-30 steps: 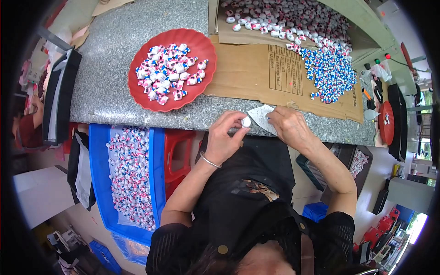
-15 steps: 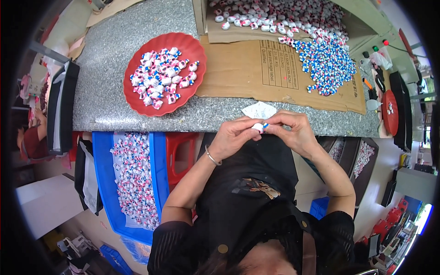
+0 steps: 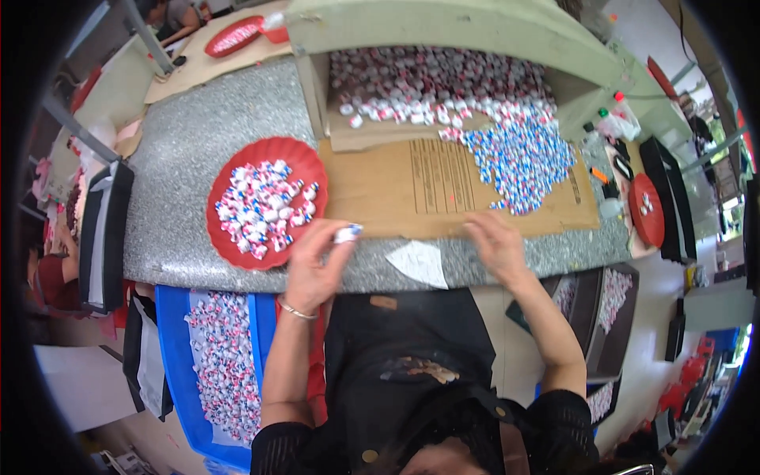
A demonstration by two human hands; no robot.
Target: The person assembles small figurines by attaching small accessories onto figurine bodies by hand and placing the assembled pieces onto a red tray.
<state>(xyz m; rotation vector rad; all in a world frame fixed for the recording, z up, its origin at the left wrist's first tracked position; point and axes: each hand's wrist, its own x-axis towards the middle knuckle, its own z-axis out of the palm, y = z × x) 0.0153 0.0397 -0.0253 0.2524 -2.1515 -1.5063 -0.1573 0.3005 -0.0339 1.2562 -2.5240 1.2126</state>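
My left hand (image 3: 315, 261) pinches a small white-and-blue figurine (image 3: 347, 233) between thumb and fingers, just right of a scalloped red plate (image 3: 307, 158). Similar white, pink and blue pieces (image 3: 257, 202) are heaped on that plate. My right hand (image 3: 500, 249) hovers over the front edge of a flattened cardboard sheet (image 3: 364, 186), its fingers apart, slightly blurred, with nothing visible in them. Just beyond its fingertips spreads a pile of small blue-and-white parts (image 3: 522, 162). Between my hands, a white scrap of paper (image 3: 418, 263) lies on the grey speckled bench.
White-and-pink pieces (image 3: 435, 83) fill the shelf opening at the back. A blue crate (image 3: 176, 348) of finished-looking pieces stands below the bench at left. At the right are another red plate (image 3: 647, 222) and a black tray (image 3: 669, 198). Other people sit at the far left.
My hands were together over the figurine at the bench edge. Now they are apart: the left carries it toward the red plate, the right has let go and moved toward the blue-and-white pile.
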